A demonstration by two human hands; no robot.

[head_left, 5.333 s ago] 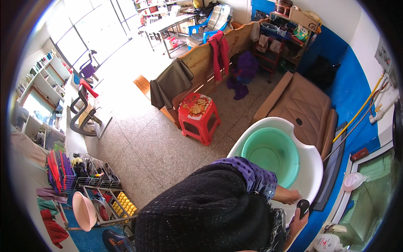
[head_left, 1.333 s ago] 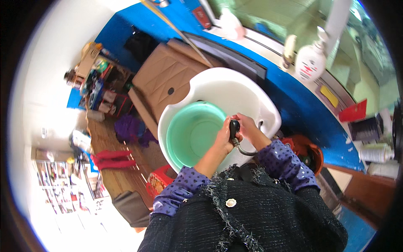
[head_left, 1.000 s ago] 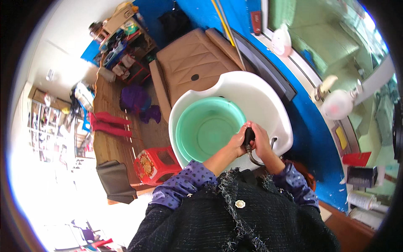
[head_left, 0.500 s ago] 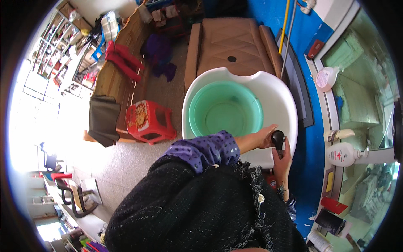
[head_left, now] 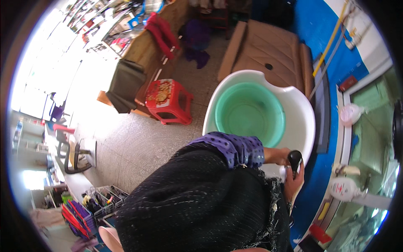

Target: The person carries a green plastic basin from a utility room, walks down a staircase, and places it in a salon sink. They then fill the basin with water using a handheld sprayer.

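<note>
A black shower head (head_left: pixel 295 158) with a rounded top is in my right hand (head_left: pixel 293 183), whose fingers wrap round its handle. My left hand (head_left: pixel 280 156) is right beside it, partly behind the shower head, so its fingers are mostly hidden. Both hands are over the near right part of a white wash basin (head_left: pixel 309 122). Inside this basin, to the left of my hands, stands a round green plastic tub (head_left: pixel 250 112). My left sleeve, purple with dark dots, crosses the basin's near edge.
Beyond the basin is a brown padded recliner (head_left: pixel 268 50). A red plastic stool (head_left: pixel 170 101) stands on the floor to the left. Along the ledge on the right are a white pump bottle (head_left: pixel 344 189) and a pink-labelled container (head_left: pixel 351 114). Wire baskets (head_left: pixel 103 199) sit at lower left.
My view has turned, so the basin, stool and recliner appear farther right. My hands stay together at the basin's near right, with the shower head still in the right one.
</note>
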